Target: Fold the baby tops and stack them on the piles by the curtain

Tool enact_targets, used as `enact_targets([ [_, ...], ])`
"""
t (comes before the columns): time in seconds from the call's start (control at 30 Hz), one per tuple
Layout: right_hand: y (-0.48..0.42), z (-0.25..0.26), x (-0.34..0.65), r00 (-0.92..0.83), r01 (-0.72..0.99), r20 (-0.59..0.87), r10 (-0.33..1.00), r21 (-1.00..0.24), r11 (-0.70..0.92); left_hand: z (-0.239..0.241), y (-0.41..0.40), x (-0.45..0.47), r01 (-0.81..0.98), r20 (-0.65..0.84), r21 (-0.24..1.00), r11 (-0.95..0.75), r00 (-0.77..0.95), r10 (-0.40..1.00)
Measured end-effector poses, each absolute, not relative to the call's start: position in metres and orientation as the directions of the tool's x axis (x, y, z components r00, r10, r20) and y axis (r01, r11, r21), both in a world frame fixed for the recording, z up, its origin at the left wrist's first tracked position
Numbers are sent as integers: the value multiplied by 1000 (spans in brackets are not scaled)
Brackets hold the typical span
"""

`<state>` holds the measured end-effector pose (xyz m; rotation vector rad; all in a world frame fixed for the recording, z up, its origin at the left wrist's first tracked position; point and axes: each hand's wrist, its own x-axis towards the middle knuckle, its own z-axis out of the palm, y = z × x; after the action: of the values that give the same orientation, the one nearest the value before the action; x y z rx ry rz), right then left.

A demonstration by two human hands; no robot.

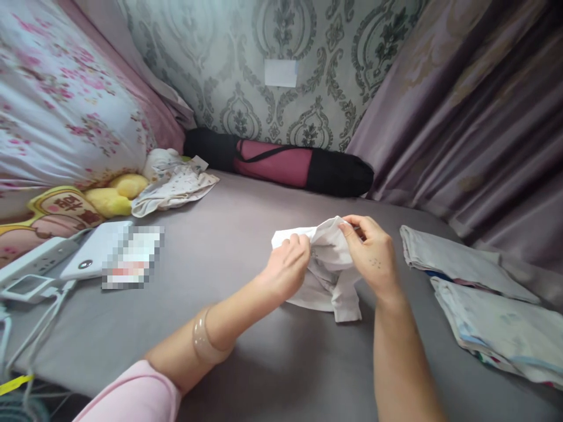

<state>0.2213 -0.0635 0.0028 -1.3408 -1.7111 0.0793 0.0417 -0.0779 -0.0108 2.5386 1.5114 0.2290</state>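
Our left hand (pixel 288 266) and right hand (pixel 376 258) pinch a white garment (pixel 334 261) between their fingers, over the middle of the grey sheet (pixel 246 205); two folded stacks (pixel 466 261) lie to its right.

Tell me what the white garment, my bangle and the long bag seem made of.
White garment: thin matte fabric, perhaps cotton; it creases and drapes. Bangle: glossy, perhaps polished stone or plastic, given its highlights. Long bag: matte cloth, perhaps nylon; its surface barely shines.
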Motion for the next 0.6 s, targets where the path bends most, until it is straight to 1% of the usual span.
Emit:
enact_targets([
  [0.17,-61,3,231,94,754,613,784,-558,346,-13,-74,39,816,67,258,-517,519,852],
  [0.33,-54,-3,250,162,768,630,760,-563,304,-8,-68,32,776,96,363,-515,519,849],
  [0.47,-53,-8,265,191,802,658,728,-532,271,-7,-60,26,721,202,459,-519,485,851],
  [0.6,-58,-9,267,214,819,678,703,-517,249,-7,-54,23,600,325,615,-511,399,858],
])
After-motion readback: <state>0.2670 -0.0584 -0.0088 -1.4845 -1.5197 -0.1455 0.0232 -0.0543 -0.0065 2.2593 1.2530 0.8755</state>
